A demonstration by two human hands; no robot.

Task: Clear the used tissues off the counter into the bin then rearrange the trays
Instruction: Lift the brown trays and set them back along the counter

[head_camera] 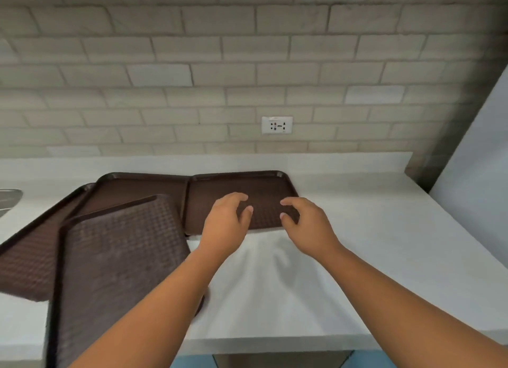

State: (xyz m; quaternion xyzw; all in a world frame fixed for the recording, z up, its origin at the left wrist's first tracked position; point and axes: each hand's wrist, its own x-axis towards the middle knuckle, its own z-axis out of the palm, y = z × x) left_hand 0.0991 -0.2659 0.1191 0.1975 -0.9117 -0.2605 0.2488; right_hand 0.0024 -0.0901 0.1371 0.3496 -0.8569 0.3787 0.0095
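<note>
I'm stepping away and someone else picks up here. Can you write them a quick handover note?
Both hands empty: left hand and right hand, fingers loosely curled, over the near part of the right tray.
Three other trays overlap askew to its left: back tray, far-left tray, front tray on top.
Done, apparently: no tissues on the visible counter; bin not in view.
Left: rearrange the trays.

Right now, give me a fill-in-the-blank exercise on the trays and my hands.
1. The left hand and right hand hold ____.
2. The trays are all coloured ____.
3. Both hands are over the tray farthest to the ____.
4. The socket is set in the ____ behind the counter.

Missing words: nothing; brown; right; wall.
</note>
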